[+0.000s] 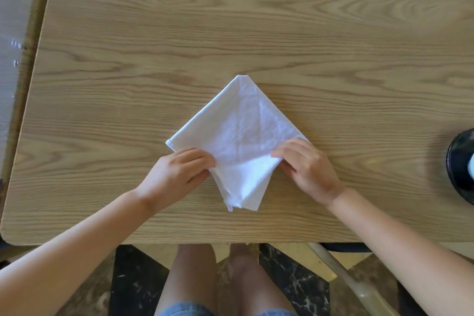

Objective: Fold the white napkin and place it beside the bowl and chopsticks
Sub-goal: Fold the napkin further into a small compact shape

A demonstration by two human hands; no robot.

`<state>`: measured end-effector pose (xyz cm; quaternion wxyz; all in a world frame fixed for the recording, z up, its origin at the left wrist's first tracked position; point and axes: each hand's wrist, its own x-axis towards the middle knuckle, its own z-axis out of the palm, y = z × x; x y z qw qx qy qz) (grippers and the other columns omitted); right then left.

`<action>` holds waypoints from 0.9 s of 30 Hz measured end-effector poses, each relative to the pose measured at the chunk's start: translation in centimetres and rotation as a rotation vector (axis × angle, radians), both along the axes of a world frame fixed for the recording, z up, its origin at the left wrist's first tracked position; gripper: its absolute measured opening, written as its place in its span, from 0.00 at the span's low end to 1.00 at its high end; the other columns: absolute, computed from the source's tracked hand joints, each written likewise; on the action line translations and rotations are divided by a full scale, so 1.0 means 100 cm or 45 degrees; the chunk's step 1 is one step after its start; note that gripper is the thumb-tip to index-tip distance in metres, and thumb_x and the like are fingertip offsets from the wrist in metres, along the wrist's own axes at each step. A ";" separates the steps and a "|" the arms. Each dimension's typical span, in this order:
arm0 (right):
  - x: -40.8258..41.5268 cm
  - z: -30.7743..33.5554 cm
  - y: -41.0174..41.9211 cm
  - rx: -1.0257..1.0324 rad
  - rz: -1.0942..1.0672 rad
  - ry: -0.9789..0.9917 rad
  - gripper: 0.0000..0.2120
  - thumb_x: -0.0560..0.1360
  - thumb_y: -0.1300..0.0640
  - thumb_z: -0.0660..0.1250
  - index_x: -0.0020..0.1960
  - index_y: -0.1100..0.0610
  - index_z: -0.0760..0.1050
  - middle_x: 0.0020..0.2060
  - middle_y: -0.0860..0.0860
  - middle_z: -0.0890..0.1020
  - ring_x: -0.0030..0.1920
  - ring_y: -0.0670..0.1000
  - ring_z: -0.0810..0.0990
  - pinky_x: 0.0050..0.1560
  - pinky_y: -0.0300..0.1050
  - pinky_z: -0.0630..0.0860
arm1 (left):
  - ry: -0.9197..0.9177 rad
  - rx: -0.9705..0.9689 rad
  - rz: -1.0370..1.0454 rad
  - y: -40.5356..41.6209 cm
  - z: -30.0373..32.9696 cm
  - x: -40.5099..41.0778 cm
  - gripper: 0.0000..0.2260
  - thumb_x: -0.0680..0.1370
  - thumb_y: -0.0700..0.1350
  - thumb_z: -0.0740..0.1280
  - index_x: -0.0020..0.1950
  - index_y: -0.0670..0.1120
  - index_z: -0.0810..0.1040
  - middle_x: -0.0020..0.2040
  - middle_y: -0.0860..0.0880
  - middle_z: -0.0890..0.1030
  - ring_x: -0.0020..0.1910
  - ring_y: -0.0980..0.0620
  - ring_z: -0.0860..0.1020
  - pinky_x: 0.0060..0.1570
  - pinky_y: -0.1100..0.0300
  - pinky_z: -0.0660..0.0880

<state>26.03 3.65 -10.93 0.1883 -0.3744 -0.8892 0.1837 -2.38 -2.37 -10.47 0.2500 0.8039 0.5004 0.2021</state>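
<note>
The white napkin (239,133) lies on the wooden table (128,72) near its front edge, set like a diamond with one corner pointing away from me. Its lower part is gathered into a narrower tail toward me. My left hand (177,174) pinches the napkin's lower left edge. On the lower right edge, my right hand (307,164) grips the cloth and folds it inward. A dark bowl (461,167) sits at the far right, cut off by the frame edge. No chopsticks are in view.
The table's front edge runs just below my forearms, with my knees and a dark marbled floor beneath. A pale chair leg (341,272) shows under the table at the right. A light surface (12,46) borders the table's left side.
</note>
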 end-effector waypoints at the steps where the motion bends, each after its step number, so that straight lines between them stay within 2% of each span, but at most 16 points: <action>1: -0.002 0.003 0.003 -0.049 -0.042 0.019 0.07 0.74 0.64 0.62 0.45 0.62 0.79 0.37 0.54 0.81 0.40 0.55 0.78 0.41 0.48 0.75 | -0.046 -0.054 0.072 0.002 0.002 0.000 0.08 0.76 0.44 0.62 0.49 0.45 0.79 0.45 0.51 0.82 0.45 0.55 0.77 0.39 0.60 0.75; 3: -0.005 0.007 0.007 -0.149 -0.086 0.044 0.11 0.77 0.57 0.60 0.44 0.61 0.78 0.35 0.53 0.81 0.38 0.52 0.76 0.40 0.46 0.73 | -0.132 -0.149 0.198 0.007 0.004 0.002 0.07 0.75 0.44 0.64 0.49 0.45 0.79 0.43 0.54 0.81 0.41 0.57 0.77 0.41 0.63 0.74; 4: -0.006 0.009 0.008 -0.221 -0.110 0.058 0.13 0.78 0.54 0.59 0.44 0.60 0.78 0.35 0.52 0.80 0.37 0.50 0.75 0.39 0.44 0.72 | -0.152 -0.180 0.246 0.009 0.005 0.003 0.06 0.74 0.42 0.66 0.48 0.44 0.80 0.41 0.56 0.80 0.40 0.61 0.76 0.41 0.68 0.73; 6: -0.010 0.016 0.009 -0.402 -0.228 0.120 0.11 0.76 0.53 0.61 0.44 0.58 0.78 0.34 0.47 0.80 0.36 0.45 0.75 0.38 0.39 0.70 | -0.161 -0.225 0.349 0.015 0.009 0.004 0.05 0.72 0.41 0.67 0.46 0.43 0.81 0.36 0.59 0.77 0.37 0.63 0.74 0.39 0.74 0.69; 8: -0.015 0.019 0.014 -0.607 -0.396 0.221 0.05 0.74 0.59 0.65 0.42 0.56 0.79 0.31 0.42 0.78 0.33 0.41 0.73 0.35 0.32 0.67 | -0.176 -0.260 0.452 0.022 0.013 0.006 0.05 0.73 0.43 0.67 0.43 0.43 0.80 0.32 0.52 0.78 0.35 0.55 0.74 0.36 0.68 0.69; 9: -0.018 0.019 0.017 -0.689 -0.472 0.256 0.04 0.73 0.61 0.66 0.41 0.55 0.79 0.29 0.42 0.76 0.31 0.41 0.71 0.33 0.31 0.65 | -0.181 -0.248 0.495 0.026 0.015 0.006 0.06 0.73 0.45 0.66 0.42 0.43 0.80 0.32 0.48 0.78 0.34 0.50 0.73 0.36 0.63 0.70; 11: -0.023 0.020 0.024 -0.752 -0.580 0.307 0.03 0.73 0.62 0.68 0.42 0.55 0.78 0.29 0.44 0.75 0.30 0.42 0.70 0.31 0.31 0.64 | -0.160 -0.204 0.555 0.035 0.016 0.007 0.07 0.74 0.46 0.66 0.41 0.43 0.79 0.31 0.46 0.77 0.31 0.49 0.71 0.37 0.58 0.70; 15: -0.035 0.020 0.031 -0.632 -0.694 0.412 0.08 0.75 0.64 0.63 0.52 0.55 0.74 0.36 0.48 0.78 0.35 0.45 0.75 0.35 0.32 0.68 | -0.072 -0.172 0.575 0.054 0.014 0.012 0.10 0.75 0.48 0.63 0.41 0.42 0.77 0.31 0.46 0.74 0.33 0.46 0.71 0.36 0.50 0.73; 17: -0.037 0.019 0.030 -0.459 -0.583 0.332 0.07 0.74 0.66 0.60 0.48 0.58 0.73 0.37 0.50 0.77 0.36 0.48 0.73 0.36 0.37 0.69 | -0.064 -0.179 0.595 0.060 0.010 0.013 0.11 0.75 0.49 0.62 0.42 0.43 0.77 0.31 0.46 0.75 0.33 0.45 0.71 0.35 0.49 0.74; 19: -0.036 0.016 0.027 -0.404 -0.487 0.302 0.09 0.73 0.64 0.56 0.43 0.59 0.75 0.37 0.49 0.76 0.37 0.45 0.71 0.37 0.35 0.68 | -0.053 -0.195 0.612 0.063 0.007 0.014 0.09 0.75 0.50 0.63 0.44 0.46 0.79 0.33 0.50 0.76 0.34 0.47 0.72 0.36 0.50 0.74; 22: -0.034 0.015 0.023 -0.416 -0.485 0.323 0.08 0.71 0.57 0.61 0.45 0.59 0.78 0.41 0.48 0.78 0.42 0.42 0.74 0.45 0.30 0.69 | -0.042 -0.183 0.605 0.064 0.007 0.015 0.08 0.75 0.49 0.64 0.47 0.47 0.80 0.35 0.50 0.78 0.35 0.47 0.74 0.37 0.51 0.75; 24: -0.034 0.014 0.023 -0.353 -0.507 0.311 0.06 0.70 0.61 0.66 0.47 0.59 0.78 0.43 0.49 0.79 0.46 0.44 0.76 0.48 0.32 0.70 | -0.064 -0.169 0.592 0.066 0.009 0.014 0.09 0.74 0.49 0.64 0.48 0.46 0.80 0.37 0.50 0.79 0.36 0.47 0.75 0.37 0.52 0.75; 27: -0.035 0.012 0.027 -0.281 -0.607 0.385 0.07 0.71 0.67 0.65 0.47 0.61 0.77 0.43 0.49 0.79 0.47 0.46 0.77 0.50 0.31 0.71 | -0.056 -0.178 0.512 0.070 0.011 0.009 0.12 0.72 0.52 0.66 0.50 0.48 0.80 0.36 0.54 0.76 0.35 0.50 0.72 0.36 0.56 0.72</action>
